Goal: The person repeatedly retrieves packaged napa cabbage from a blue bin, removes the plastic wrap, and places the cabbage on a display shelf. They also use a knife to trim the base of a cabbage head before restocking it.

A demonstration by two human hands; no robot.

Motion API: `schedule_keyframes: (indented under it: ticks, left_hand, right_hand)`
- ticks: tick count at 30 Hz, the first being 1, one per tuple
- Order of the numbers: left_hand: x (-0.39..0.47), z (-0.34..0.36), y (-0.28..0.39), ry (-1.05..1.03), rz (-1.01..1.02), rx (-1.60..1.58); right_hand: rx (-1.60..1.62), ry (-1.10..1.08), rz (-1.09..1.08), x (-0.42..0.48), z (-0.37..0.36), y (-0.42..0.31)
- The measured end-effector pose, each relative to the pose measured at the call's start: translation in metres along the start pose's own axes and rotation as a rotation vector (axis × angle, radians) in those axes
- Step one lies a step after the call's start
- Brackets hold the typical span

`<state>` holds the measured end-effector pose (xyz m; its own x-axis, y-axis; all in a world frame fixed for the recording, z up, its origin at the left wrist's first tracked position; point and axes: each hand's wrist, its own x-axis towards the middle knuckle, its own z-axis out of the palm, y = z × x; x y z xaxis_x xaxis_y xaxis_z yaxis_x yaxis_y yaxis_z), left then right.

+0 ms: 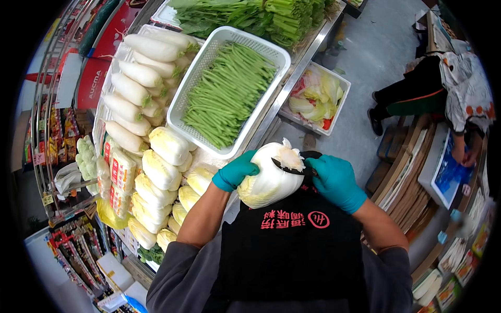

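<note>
A napa cabbage [263, 180] is held in front of my black apron, its cut root end turned away from me and to the right. My left hand [237, 171], in a teal glove, grips the cabbage from its left side. In my gloved right hand [339, 180] is a dark-bladed knife [287, 167], the blade lying against the cabbage just below the pale root end. How deep the blade sits in the cabbage cannot be seen. Trimmed heads of napa cabbage [159, 170] lie stacked on the stall to my left.
A white perforated basket [175, 102] of green beans stands beyond my left hand, near white radishes [135, 92] and leafy greens [235, 17]. On the floor, a white foam box [339, 126] contains discarded leaves. At right, a person [450, 90] bends over a box beside stacked cardboard [407, 184].
</note>
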<state>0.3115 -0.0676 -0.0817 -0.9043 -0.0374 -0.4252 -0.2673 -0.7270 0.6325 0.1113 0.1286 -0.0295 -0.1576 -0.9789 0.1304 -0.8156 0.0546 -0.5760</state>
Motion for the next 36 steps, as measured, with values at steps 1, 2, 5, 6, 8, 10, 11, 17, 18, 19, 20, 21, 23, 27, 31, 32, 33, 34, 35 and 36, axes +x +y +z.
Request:
schedule_keyframes:
  ticks: [1,2,5,6,8,10,11,17,18,19,20,21,23,27,31,32,33,34,35,36]
  left_hand:
    - [0.010,0.018,0.015,0.000,0.015,0.002]
    - [0.022,0.032,0.024,0.002,0.014,-0.065]
    - [0.055,0.047,0.036,0.036,-0.055,-0.012]
    - [0.065,0.057,0.040,0.084,-0.038,-0.041]
    - [0.079,0.065,0.043,0.092,-0.070,-0.042]
    - [0.092,0.071,0.048,0.095,-0.097,-0.020]
    - [0.098,0.072,0.050,0.103,-0.115,-0.025]
    - [0.136,0.072,0.061,0.046,-0.161,-0.015]
    - [0.139,0.073,0.064,0.071,-0.192,-0.049]
    - [0.139,0.073,0.067,0.098,-0.226,-0.084]
    - [0.139,0.074,0.069,0.126,-0.259,-0.119]
    - [0.141,0.075,0.074,0.096,-0.197,-0.063]
    - [0.143,0.077,0.080,0.038,-0.076,0.046]
    - [0.148,0.062,0.079,0.066,-0.195,0.008]
    - [0.147,0.058,0.086,0.079,-0.226,0.055]
    - [0.146,0.058,0.085,0.098,-0.228,0.041]
    - [0.146,0.059,0.085,0.115,-0.231,0.026]
    - [0.147,0.062,0.084,0.098,-0.204,-0.009]
    - [0.148,0.066,0.084,0.082,-0.177,-0.045]
    - [0.147,0.068,0.084,0.069,-0.148,-0.078]
  right_hand:
    - [0.001,0.016,-0.006,0.005,-0.009,0.016]
    - [0.023,-0.032,-0.002,0.013,-0.021,0.029]
    - [0.053,-0.123,0.011,0.034,-0.046,0.059]
    - [0.036,-0.113,0.013,0.035,-0.047,0.070]
    - [0.045,-0.065,0.002,0.034,-0.047,0.090]
    - [0.093,0.004,-0.034,0.029,-0.048,0.107]
    - [0.110,0.020,-0.024,0.029,-0.050,0.112]
    - [0.102,0.062,0.004,0.032,-0.063,0.140]
    - [0.090,0.080,0.014,0.031,-0.061,0.145]
    - [0.082,0.095,0.026,0.029,-0.056,0.151]
    - [0.062,0.037,0.125,0.019,-0.046,0.171]
    - [0.036,-0.020,0.224,0.003,-0.032,0.200]
    - [0.076,-0.060,0.426,-0.026,-0.015,0.229]
    - [0.122,-0.119,0.618,-0.038,-0.021,0.240]
    - [0.406,-0.002,0.596,-0.001,-0.059,0.205]
    - [0.417,-0.029,0.477,0.012,-0.071,0.192]
    - [0.425,-0.054,0.359,0.024,-0.079,0.180]
    - [0.391,-0.012,0.190,0.035,-0.079,0.172]
    - [0.378,-0.010,0.146,0.042,-0.078,0.166]
    - [0.367,-0.007,0.099,0.051,-0.076,0.160]
